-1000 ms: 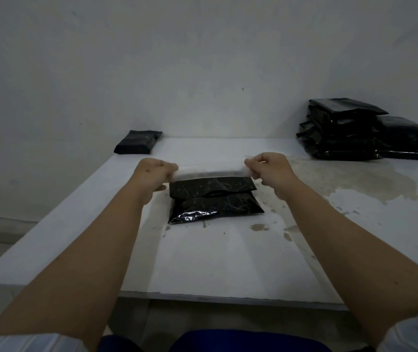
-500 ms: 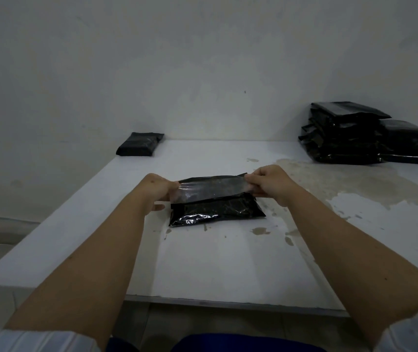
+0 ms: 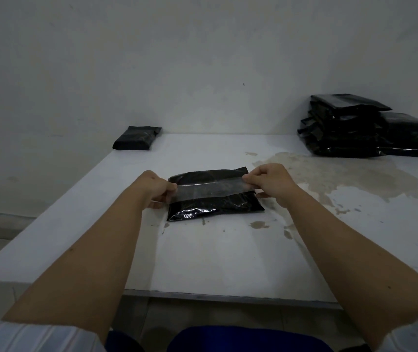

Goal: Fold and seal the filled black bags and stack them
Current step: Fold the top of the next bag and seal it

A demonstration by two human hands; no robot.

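Lying flat near the middle of the white bench [image 3: 203, 262], a filled black bag [image 3: 215, 207] has a translucent strip [image 3: 211, 190] stretched across its upper half. The left hand [image 3: 158, 189] pinches the strip's left end between thumb and curled fingers, just at the bag's left edge. The right hand [image 3: 268, 182] pinches the strip's right end the same way, at the bag's right edge. Whether the strip is a folded flap or tape cannot be told. Far beyond the bag to its right, against the wall [image 3: 203, 59], stands a stack of black bags [image 3: 345, 128], with a lower pile of bags [image 3: 408, 134] touching its right side. Beyond the bag to its left, at the bench's far corner, rests a single sealed black bag [image 3: 137, 137]. Brownish stains [image 3: 342, 176] mark the bench between the bag and the stack. Striped sleeves [image 3: 33, 336] show at the lower edge of the view.
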